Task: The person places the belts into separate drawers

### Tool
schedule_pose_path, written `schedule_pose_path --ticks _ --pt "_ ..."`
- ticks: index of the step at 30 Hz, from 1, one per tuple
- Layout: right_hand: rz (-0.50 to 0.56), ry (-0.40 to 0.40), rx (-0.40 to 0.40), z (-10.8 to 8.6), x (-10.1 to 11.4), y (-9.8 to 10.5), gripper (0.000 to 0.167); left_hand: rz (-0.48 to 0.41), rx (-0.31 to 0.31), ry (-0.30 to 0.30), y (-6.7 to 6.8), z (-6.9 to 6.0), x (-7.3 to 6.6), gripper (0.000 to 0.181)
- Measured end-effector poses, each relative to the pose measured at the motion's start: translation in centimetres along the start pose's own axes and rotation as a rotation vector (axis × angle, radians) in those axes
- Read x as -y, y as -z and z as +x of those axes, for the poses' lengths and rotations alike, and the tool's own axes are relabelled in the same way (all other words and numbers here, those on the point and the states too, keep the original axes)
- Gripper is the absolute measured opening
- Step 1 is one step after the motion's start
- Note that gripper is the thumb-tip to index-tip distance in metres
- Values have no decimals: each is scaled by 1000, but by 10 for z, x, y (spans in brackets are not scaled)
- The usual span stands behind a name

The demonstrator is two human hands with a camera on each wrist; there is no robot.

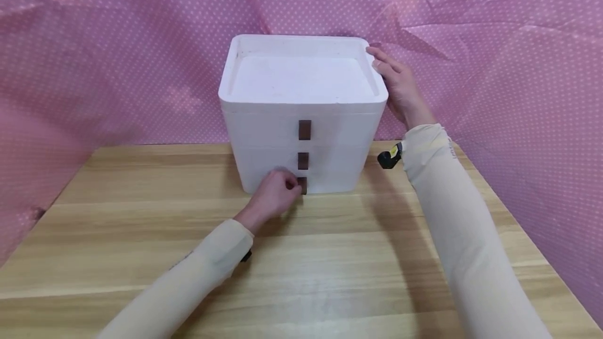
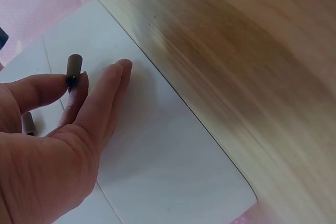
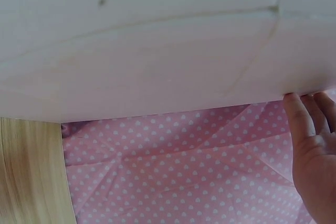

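Note:
A white drawer box with three brown pull tabs down its front stands at the back of the wooden table. Its drawers look closed in the head view. My left hand is at the lowest pull tab; in the left wrist view the thumb and a finger pinch that tab, and the other fingers lie along the white front. My right hand rests against the box's upper right side near the rim. The right wrist view shows its fingertips touching the white side wall, fingers fairly straight.
The wooden table stretches forward of the box. Pink cloth with a white pattern hangs behind and at both sides, close to the box's back. The box's top is a shallow recessed tray.

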State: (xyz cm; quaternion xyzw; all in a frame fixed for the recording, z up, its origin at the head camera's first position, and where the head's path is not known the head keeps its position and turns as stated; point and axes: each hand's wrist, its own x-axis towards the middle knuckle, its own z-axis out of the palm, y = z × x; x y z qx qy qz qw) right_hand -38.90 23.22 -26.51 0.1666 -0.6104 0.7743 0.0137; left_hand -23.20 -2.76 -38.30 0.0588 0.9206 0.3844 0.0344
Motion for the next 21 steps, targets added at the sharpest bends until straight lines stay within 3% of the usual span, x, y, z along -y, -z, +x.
schedule_pose_path --ticks 10,13,19,21 --pt "-19 -20 7 -1 -2 -1 44 -34 23 12 0 -3 8 26" --pt "-56 -20 9 -3 -1 2 44 -27 69 -7 2 -3 9 28" --pt "-248 -48 57 -14 -1 12 46 66 150 -152 18 -11 25 23" --pt "-358 -82 75 -22 -3 19 52 99 143 -155 28 -18 34 23"
